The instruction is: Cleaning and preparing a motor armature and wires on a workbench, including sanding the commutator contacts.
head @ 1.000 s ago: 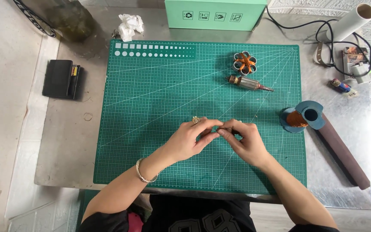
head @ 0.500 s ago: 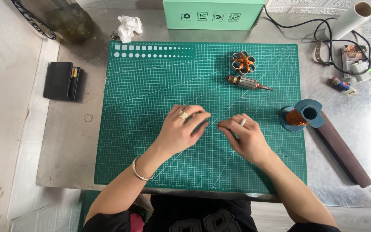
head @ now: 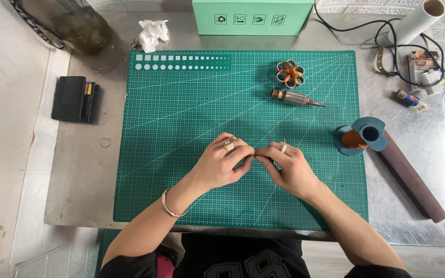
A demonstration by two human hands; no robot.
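My left hand (head: 223, 163) and my right hand (head: 287, 167) meet fingertip to fingertip over the near middle of the green cutting mat (head: 181, 113). Both pinch a thin strand (head: 256, 155) between thumb and forefinger; it is too fine to make out. The left hand wears a ring and a wrist bracelet, and something small and white sits on a right finger. A blue spool of copper wire (head: 359, 136) stands on the mat's right edge, a hand's width from the right hand.
A motor armature (head: 295, 98) and a round copper-wound stator (head: 290, 74) lie on the mat's far right. A dark long bar (head: 410, 177), cables, a paper roll (head: 418, 18), a green box (head: 253, 17), crumpled tissue (head: 152, 33) and a black wallet (head: 72, 98) surround the mat.
The hands were joined a second ago, drew apart half a second ago with the left moving leftwards, and have come back together at the fingertips.
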